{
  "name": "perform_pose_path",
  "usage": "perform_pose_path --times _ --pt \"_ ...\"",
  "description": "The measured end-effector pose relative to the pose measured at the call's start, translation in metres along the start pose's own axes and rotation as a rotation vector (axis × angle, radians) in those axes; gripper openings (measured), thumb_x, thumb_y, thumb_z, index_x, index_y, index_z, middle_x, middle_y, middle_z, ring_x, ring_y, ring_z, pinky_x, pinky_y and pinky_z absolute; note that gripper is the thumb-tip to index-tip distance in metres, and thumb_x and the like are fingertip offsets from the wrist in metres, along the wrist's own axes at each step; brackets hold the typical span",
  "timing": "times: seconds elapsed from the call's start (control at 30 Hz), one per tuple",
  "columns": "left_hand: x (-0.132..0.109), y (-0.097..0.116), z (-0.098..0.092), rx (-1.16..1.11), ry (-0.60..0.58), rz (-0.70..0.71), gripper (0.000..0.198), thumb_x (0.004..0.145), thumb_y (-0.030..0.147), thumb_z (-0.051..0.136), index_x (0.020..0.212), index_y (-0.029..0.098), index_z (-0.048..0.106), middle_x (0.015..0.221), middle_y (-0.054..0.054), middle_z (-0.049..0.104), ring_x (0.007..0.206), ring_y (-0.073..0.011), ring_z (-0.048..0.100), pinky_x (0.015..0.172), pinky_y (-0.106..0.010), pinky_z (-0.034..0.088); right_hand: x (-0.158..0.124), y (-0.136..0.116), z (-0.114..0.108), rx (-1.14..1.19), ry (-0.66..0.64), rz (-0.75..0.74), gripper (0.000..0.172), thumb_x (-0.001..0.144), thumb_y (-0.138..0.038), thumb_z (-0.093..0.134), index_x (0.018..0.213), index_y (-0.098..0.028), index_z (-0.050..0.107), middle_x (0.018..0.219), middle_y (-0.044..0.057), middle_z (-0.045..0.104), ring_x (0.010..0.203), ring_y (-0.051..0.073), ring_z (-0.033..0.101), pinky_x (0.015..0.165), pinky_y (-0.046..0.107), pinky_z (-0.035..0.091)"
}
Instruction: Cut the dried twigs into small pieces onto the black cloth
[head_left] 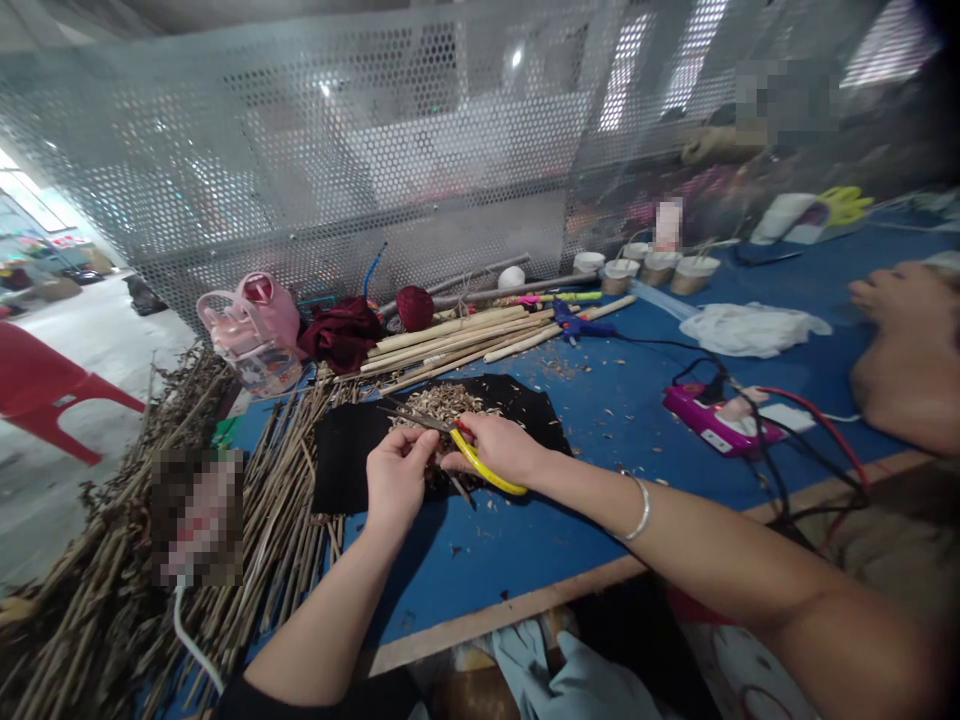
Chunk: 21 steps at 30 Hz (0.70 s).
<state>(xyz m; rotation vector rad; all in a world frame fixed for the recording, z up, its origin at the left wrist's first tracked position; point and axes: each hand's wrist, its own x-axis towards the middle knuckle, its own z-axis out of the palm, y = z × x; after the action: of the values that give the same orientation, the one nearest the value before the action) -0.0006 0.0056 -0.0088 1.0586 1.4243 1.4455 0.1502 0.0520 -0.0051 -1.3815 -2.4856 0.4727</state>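
My right hand (499, 448) is closed around the yellow handles of a pair of scissors (480, 465). Their dark blades (420, 415) point left, just above my left hand (399, 470). The thumb and fingers of that hand are pinched together, and what they hold is too hidden to name. A short dark stem piece (463, 490) shows below the hands; whether it is held, I cannot tell. Behind and under both hands, a heap of short pale-brown cut pieces (450, 400) lies on a black cloth (341, 450).
Long dry stalks (277, 510) are piled at left. Pale sticks (450, 340), a blue glue gun (577, 322) and dark red yarn (415, 308) lie behind the cloth. A purple power strip (701, 420) with cables is at right, near another person's arm (907, 370).
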Motion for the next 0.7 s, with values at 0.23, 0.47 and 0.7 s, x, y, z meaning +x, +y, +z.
perform_pose_path --times 0.23,0.47,0.7 --pt "-0.0008 0.0010 0.0005 0.005 -0.026 -0.027 0.029 0.066 0.040 0.066 0.074 0.013 0.060 0.052 0.003 0.056 0.042 -0.0055 0.045 0.041 -0.016 0.035 0.0037 0.0035 0.0001 0.027 -0.011 0.033 0.054 0.069 -0.072 0.044 0.079 -0.020 0.056 0.073 0.003 0.063 0.061 0.015 0.055 0.050 0.021 0.027" --pt "-0.0015 0.0040 0.0025 -0.110 -0.053 -0.068 0.035 0.074 0.051 0.053 0.083 0.017 0.053 0.060 0.001 0.060 0.045 -0.0093 0.053 0.039 -0.017 0.039 0.0058 0.0055 -0.0034 0.022 0.077 0.018 0.051 0.070 -0.069 0.046 0.078 -0.020 0.058 0.070 0.003 0.062 0.061 0.015 0.054 0.051 0.022 0.027" --pt "-0.0039 0.0048 0.0042 -0.156 -0.080 -0.032 0.033 0.079 0.051 0.047 0.084 0.019 0.047 0.050 0.007 0.050 0.034 -0.0057 0.043 0.030 -0.013 0.027 0.0033 0.0048 -0.0026 0.013 0.109 0.012 0.050 0.069 -0.068 0.049 0.080 -0.020 0.056 0.071 0.003 0.062 0.063 0.015 0.055 0.052 0.022 0.027"
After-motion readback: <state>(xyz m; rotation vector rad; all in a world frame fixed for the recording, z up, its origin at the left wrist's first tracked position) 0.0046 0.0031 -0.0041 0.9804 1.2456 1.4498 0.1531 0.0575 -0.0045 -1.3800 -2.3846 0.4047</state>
